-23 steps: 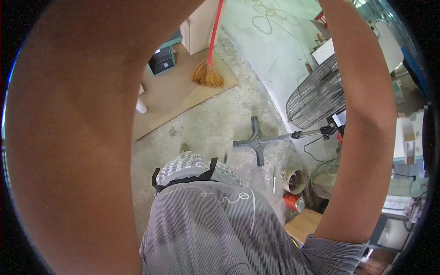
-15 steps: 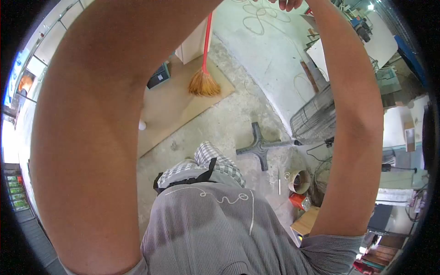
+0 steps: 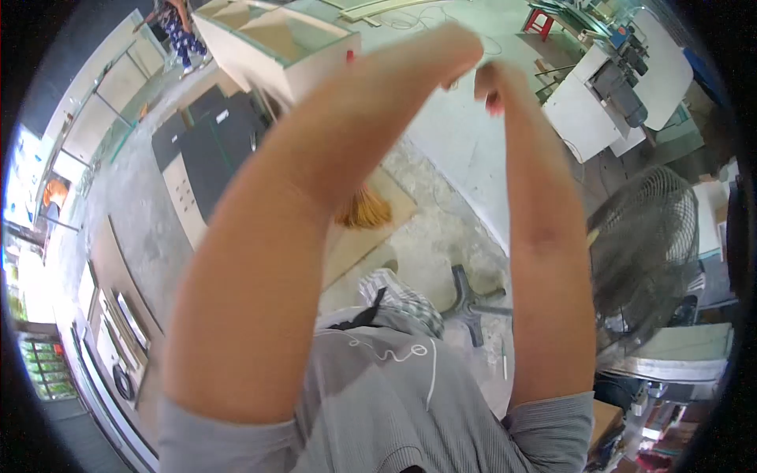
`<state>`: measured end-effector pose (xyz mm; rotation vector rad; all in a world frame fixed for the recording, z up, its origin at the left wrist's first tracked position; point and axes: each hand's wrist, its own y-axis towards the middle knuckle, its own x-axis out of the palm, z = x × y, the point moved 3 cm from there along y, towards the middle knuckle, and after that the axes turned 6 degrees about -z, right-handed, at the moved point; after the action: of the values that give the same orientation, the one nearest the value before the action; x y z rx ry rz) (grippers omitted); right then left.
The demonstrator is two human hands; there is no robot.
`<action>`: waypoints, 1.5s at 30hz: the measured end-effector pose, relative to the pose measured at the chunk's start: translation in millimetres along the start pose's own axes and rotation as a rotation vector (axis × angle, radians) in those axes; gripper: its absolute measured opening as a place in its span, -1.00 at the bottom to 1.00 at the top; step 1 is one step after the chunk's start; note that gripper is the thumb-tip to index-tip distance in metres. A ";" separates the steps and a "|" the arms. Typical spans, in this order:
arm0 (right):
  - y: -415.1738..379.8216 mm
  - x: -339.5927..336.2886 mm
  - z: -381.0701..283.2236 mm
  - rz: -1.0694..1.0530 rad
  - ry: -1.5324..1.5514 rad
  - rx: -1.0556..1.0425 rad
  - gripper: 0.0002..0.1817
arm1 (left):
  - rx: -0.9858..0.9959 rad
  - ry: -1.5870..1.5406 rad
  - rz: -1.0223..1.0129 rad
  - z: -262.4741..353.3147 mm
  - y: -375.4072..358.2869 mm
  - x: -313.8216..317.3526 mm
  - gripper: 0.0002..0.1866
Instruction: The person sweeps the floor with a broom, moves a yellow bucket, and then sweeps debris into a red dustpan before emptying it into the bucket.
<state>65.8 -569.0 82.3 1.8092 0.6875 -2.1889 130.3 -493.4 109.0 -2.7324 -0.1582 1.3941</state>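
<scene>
Both my arms reach forward and upward in front of my chest, a little blurred. My left hand (image 3: pixel 462 52) is bent at the wrist, and its fingers are mostly hidden behind it. Close by on the right, my right hand (image 3: pixel 490 85) has its fingers curled inward; whatever may be inside is hidden. A small gap shows between the two hands. Beyond and below them lies the pale floor sheet (image 3: pixel 453 142). Partly behind my left forearm are the straw bristles of a broom (image 3: pixel 367 211), on a brown board (image 3: pixel 398 193).
A fan with a mesh guard (image 3: pixel 646 252) stands at right, near a dark cross-shaped base (image 3: pixel 471 303). A machine with grey motors (image 3: pixel 619 91) sits farther back, beside a red stool (image 3: pixel 539 24). A large open cabinet (image 3: pixel 315 75) and another person (image 3: pixel 177 31) are at back left.
The view has tilted up and shifted, bringing the cabinet, machine and other person into sight. Both hands now appear lower in the picture, and my right fingers look more curled.
</scene>
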 end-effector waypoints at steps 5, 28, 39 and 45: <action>76.1 139.4 34.3 -0.372 0.022 0.174 -0.90 | -0.024 -0.572 -0.236 85.6 46.2 63.9 -0.72; 307.5 381.3 216.6 -1.369 0.635 0.159 -0.52 | -0.641 -1.417 -0.396 103.0 402.0 473.8 -0.56; 287.5 447.6 345.9 -1.318 0.803 0.401 -0.65 | -1.394 -1.498 -0.072 110.3 417.1 653.0 -0.24; 347.4 386.0 349.2 -1.171 0.857 0.410 -0.65 | -1.343 -1.740 -0.106 107.2 435.1 675.8 -0.56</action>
<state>-163.9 -990.8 -318.9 3.1520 1.9962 -2.0120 463.6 -840.1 -543.8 -0.4752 -1.5805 3.8116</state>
